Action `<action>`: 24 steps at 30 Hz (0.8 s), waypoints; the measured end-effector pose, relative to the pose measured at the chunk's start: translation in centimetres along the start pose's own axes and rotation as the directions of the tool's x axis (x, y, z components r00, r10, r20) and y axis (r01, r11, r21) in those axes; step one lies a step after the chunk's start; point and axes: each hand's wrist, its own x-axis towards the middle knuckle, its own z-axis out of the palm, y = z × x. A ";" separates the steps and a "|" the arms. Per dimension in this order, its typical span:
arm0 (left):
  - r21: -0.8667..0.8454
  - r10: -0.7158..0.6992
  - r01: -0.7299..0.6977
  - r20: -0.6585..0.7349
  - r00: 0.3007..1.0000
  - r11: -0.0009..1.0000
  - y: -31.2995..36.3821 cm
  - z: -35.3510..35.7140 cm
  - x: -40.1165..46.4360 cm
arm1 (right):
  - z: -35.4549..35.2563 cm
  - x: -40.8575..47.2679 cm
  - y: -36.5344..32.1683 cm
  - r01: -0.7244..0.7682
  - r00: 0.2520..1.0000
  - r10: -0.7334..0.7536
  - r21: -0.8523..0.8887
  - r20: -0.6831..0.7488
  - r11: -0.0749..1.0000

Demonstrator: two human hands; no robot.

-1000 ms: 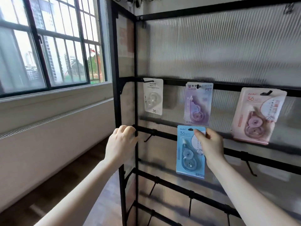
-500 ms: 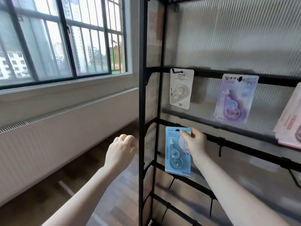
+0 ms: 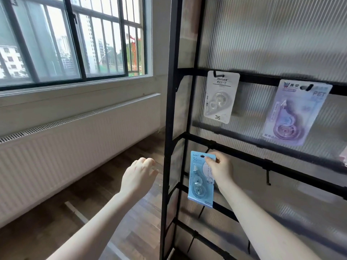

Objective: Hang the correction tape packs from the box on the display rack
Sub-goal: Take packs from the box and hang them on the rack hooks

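One pack is in play: my right hand [image 3: 218,170] pinches the blue correction tape pack [image 3: 201,180] by its top edge, thumb beside the hanging hole. A second ago this same pack was further right along the display rack [image 3: 170,128], under the purple pack; now I have it at the left end of the second rail, just below the short hook [image 3: 207,150] that sticks out there. The hole looks level with that hook but not yet over it, so I judge the hanging is still to finish. My left hand [image 3: 139,175] has let go of the rack's upright post, which it gripped a moment back, and floats beside it, fingers loosely curled and holding nothing.

Further off, the top rail carries two packs already hung: a white correction tape pack [image 3: 219,97] at the left and a purple correction tape pack [image 3: 293,113] to its right. The box the packs come from is out of sight, so I cannot say what remains in it.
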 end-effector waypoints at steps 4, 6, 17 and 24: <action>0.030 0.007 -0.008 0.022 1.000 1.000 -0.4 0.6 0.6 | 0.3 0.8 0.9 -0.021 1.000 0.022 -0.055 0.014 0.998; 0.032 0.011 -0.012 0.026 1.000 0.999 -0.6 0.8 0.8 | 0.5 1.2 1.3 -0.034 0.999 0.035 -0.066 0.009 0.997; 0.028 0.025 -0.026 0.056 0.998 0.999 -2.0 2.4 2.3 | 1.1 4.2 3.0 -0.068 0.996 0.059 -0.136 -0.074 0.988; 0.036 0.060 -0.063 0.069 0.996 0.997 -2.6 3.3 3.1 | 1.0 5.9 3.3 -0.064 0.994 0.044 -0.203 -0.101 0.977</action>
